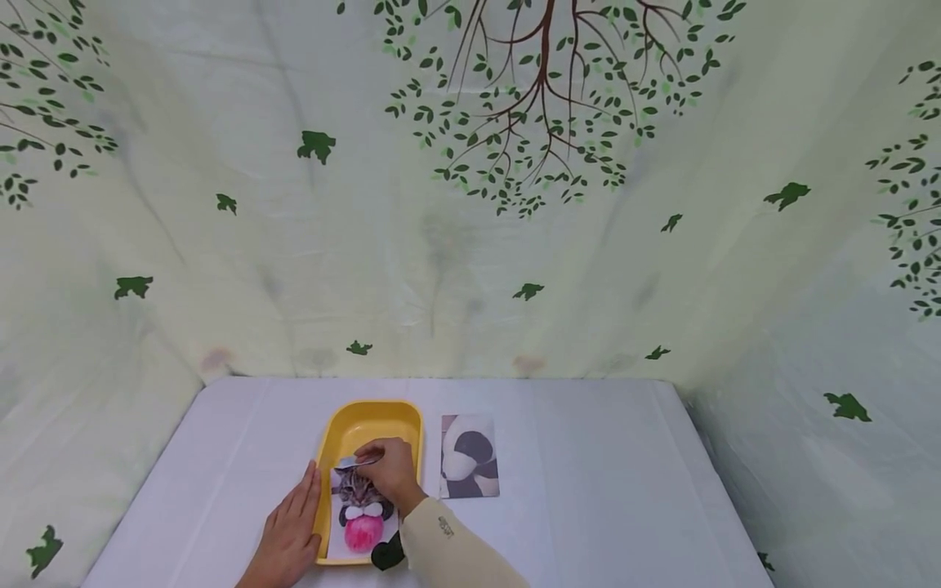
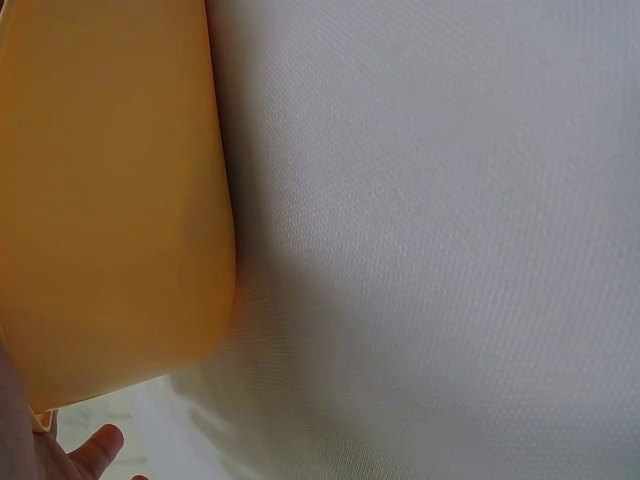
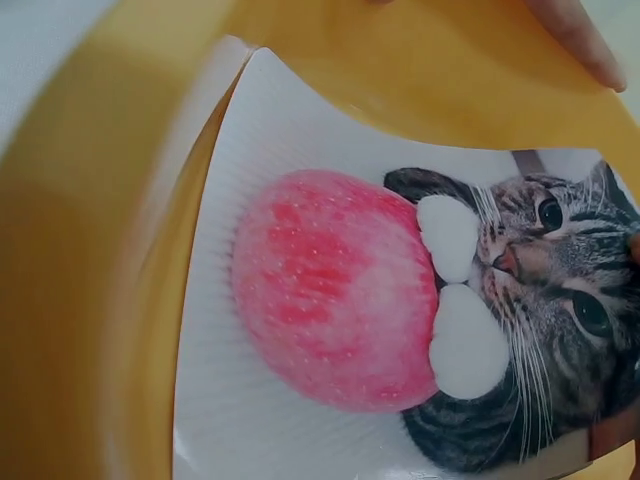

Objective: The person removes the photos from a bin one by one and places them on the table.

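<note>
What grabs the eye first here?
The cat photo, a tabby with a pink apple, lies in the yellow tray at the table's near edge, its far end pinched by the right hand. The left hand rests flat against the tray's left side. A black-and-white photo lies right of the tray.

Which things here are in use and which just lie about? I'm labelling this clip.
In use: cat picture, pinched at its top edge by the right hand; yellow tray, with the left hand flat against its side.
Lying about: panda picture on the table.
</note>
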{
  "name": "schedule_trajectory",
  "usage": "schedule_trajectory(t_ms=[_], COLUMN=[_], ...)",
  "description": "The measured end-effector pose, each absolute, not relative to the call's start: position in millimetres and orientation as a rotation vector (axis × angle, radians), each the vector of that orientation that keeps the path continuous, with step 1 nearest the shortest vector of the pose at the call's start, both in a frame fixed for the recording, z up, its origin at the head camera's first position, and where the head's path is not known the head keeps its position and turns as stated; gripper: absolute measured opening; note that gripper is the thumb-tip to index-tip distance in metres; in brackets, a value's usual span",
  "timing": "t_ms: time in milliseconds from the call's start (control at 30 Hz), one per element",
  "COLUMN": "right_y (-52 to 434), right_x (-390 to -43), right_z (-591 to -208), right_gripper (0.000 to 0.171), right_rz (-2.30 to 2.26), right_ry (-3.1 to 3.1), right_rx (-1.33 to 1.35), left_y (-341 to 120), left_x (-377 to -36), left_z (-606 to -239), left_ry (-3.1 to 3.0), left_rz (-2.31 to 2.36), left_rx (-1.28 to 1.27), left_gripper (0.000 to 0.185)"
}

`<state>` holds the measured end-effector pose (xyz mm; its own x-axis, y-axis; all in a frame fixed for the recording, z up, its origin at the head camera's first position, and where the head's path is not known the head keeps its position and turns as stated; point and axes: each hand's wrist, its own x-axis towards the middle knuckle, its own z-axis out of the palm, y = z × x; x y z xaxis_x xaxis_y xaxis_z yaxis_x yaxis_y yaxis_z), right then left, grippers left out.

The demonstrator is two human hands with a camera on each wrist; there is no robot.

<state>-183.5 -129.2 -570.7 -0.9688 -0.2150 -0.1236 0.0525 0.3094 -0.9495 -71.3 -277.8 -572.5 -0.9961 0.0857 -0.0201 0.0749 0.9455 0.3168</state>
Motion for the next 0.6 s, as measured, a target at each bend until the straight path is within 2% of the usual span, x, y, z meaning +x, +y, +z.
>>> schedule_trajectory(t_ms=[233, 600], right_y=[-125, -118], right_x=[-185, -186], right_z=[-565, -547], right_gripper=[0.013, 0.006], right_rz=[-1.814, -1.629], right_ry=[2.260, 2.271], right_rx=[-0.197, -0.162], left_y=[-278, -278], left_x=[-71, -72], left_z=[-573, -571], left_ry=[3.062, 3.033], left_rz=[0.490, 0.497], left_rx=[0.134, 0.120], left_gripper=[0.086, 0.084])
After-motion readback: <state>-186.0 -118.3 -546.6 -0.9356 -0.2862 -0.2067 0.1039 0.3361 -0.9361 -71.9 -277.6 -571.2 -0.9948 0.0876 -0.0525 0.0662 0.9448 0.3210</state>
